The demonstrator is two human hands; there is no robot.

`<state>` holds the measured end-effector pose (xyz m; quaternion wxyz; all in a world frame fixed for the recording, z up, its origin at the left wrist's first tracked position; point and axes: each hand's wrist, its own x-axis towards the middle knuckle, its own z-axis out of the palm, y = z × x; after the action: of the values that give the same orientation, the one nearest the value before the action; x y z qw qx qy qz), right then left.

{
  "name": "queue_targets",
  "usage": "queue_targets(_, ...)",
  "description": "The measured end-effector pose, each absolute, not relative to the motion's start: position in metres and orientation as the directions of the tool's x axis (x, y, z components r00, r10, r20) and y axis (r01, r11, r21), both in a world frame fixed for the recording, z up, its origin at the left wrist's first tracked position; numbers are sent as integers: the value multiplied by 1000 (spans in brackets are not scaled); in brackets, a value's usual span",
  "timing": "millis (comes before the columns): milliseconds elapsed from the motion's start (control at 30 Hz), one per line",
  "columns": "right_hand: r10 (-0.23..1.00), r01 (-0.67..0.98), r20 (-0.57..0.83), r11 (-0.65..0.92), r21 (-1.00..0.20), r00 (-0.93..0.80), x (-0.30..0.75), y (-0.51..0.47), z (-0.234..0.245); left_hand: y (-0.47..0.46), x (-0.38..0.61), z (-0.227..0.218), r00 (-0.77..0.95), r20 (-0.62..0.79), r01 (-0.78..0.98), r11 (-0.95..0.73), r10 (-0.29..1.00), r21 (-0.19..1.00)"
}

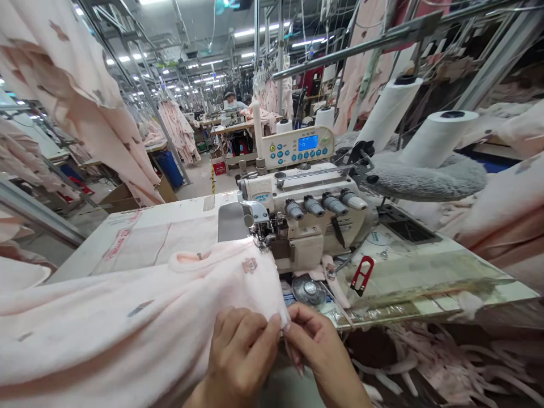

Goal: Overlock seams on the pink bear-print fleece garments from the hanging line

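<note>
A pale pink fleece garment [127,306] with small printed motifs lies across the sewing table and runs under the presser foot [260,232] of a white JACK overlock sewing machine [306,218]. My left hand [240,352] pinches the garment's edge from the near side. My right hand [318,354] pinches the same edge beside it, with the fingertips of both hands almost meeting. Part of the fabric hides the front of the machine bed, and the hands hide the edge between them.
Red-handled thread snips [362,275] and a round metal disc [309,290] lie on the table right of the machine. Thread cones [437,139] stand behind it. Pink offcuts [450,362] lie below the table edge. A co-worker [232,102] sits at a distant machine.
</note>
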<state>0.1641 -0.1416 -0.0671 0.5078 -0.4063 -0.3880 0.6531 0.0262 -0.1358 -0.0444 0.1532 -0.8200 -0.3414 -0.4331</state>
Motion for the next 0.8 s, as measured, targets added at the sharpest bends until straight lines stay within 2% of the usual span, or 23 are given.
queue_targets(67,973,-323,-139,-193,-927,-183,167,-143,-68,-136,23,-45,378,824,714,-700,422,31)
queue_targets(100,984,-259,-93,-130,-957,-152,170,-143,-67,-136,23,-44,380,823,720,-694,422,24)
queue_targets(133,996,-146,7,-5,-989,-85,174,-142,-67,-136,23,-42,391,820,719,-695,418,11)
queue_targets(167,986,20,166,166,-986,-6,177,-140,-66,-137,24,-39,408,816,712,-702,409,-4)
queue_targets(200,930,214,365,347,-913,48,181,-137,-65,-137,25,-35,431,811,699,-715,395,-23)
queue_targets(233,827,390,559,499,-774,50,185,-134,-64,-137,26,-30,455,804,681,-731,382,-38)
queue_targets(267,712,512,702,601,-613,5,188,-131,-62,-135,26,-25,473,794,662,-749,382,-35)
queue_targets(300,621,572,781,667,-478,-71,191,-128,-61,-131,26,-20,481,777,645,-764,406,0)
queue_targets(367,541,592,819,729,-343,-192,192,-123,-59,-117,23,-10,440,710,661,-733,550,158)
queue_targets(433,543,584,809,739,-335,-224,192,-121,-59,-93,16,-1,315,593,755,-574,741,316)
queue_targets(500,552,583,805,736,-346,-219,190,-120,-61,-67,10,3,204,467,846,-395,860,358)
queue_targets(600,556,579,804,734,-355,-211,189,-118,-66,-36,7,2,199,341,886,-318,919,338)
queue_targets(800,551,591,813,725,-354,-188,191,-104,-66,-17,8,1,166,276,864,-274,947,422)
